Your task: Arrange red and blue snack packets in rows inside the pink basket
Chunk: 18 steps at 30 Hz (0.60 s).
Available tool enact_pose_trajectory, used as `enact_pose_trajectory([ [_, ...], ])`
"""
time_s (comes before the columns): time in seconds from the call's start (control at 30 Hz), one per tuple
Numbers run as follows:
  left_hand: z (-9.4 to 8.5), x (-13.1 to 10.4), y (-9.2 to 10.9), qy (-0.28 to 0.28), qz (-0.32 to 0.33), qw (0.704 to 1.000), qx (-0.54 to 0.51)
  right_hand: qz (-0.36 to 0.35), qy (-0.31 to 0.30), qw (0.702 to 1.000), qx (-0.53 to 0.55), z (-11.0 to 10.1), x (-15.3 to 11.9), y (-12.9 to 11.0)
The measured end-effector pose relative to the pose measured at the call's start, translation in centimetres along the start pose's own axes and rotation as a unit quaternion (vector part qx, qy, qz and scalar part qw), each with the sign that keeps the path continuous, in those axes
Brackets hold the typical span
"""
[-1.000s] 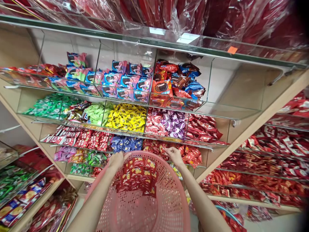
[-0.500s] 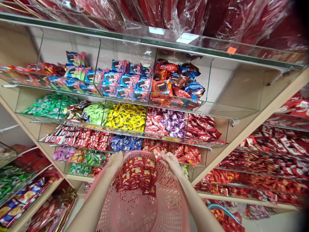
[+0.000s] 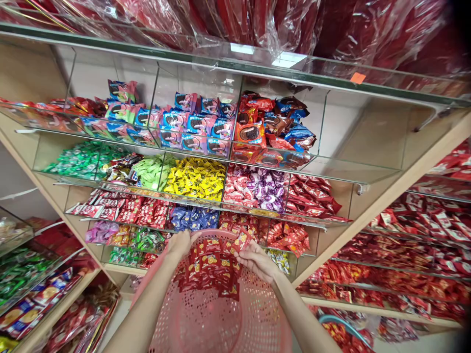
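Note:
A large pink plastic basket (image 3: pixel 257 299) with holes in its wall is tilted toward me, its far rim against the lower shelves. My left hand (image 3: pixel 181 245) is closed on the rim at the upper left. Inside, red candy packets (image 3: pixel 208 267) printed with orange slices lie in rows against the far wall. My right hand (image 3: pixel 255 257) pinches one red candy packet (image 3: pixel 242 239) by its lower edge, at the right of the rim. More red packets (image 3: pixel 239 222) fill the shelf compartment just beyond.
Glass shelves with dividers hold yellow packets (image 3: pixel 196 179), blue packets (image 3: pixel 193 218) and cookie packs (image 3: pixel 200 122). Another shelf of red packets (image 3: pixel 408 245) stands at right. A blue-rimmed basket (image 3: pixel 342 323) sits low at right. Plastic-wrapped red bundles (image 3: pixel 250 24) hang over the top.
My right hand has drawn a red packet back over the basket's rim, toward me. My left hand stays on the rim. The view has shifted slightly.

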<state>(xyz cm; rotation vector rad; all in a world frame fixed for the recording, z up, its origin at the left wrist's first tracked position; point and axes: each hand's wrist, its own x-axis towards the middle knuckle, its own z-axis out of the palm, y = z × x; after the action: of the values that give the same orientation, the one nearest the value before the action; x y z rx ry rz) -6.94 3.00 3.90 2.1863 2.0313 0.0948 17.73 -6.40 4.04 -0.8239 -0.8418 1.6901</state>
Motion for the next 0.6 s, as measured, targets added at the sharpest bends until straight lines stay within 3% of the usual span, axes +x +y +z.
enact_pose_trajectory([
  [0.23,0.2,0.1,-0.1,0.005,0.003,1.0,0.006,0.06,0.068,0.996,-0.014,-0.3,1.1,1.1],
  [0.5,0.3,0.0,-0.1,0.006,0.0,1.0,0.001,0.057,0.149,0.983,-0.089,-0.4,2.4,2.0],
  [0.6,0.4,0.1,-0.2,0.006,0.002,1.0,-0.002,0.061,0.149,0.982,-0.095,-0.4,2.5,2.0],
])
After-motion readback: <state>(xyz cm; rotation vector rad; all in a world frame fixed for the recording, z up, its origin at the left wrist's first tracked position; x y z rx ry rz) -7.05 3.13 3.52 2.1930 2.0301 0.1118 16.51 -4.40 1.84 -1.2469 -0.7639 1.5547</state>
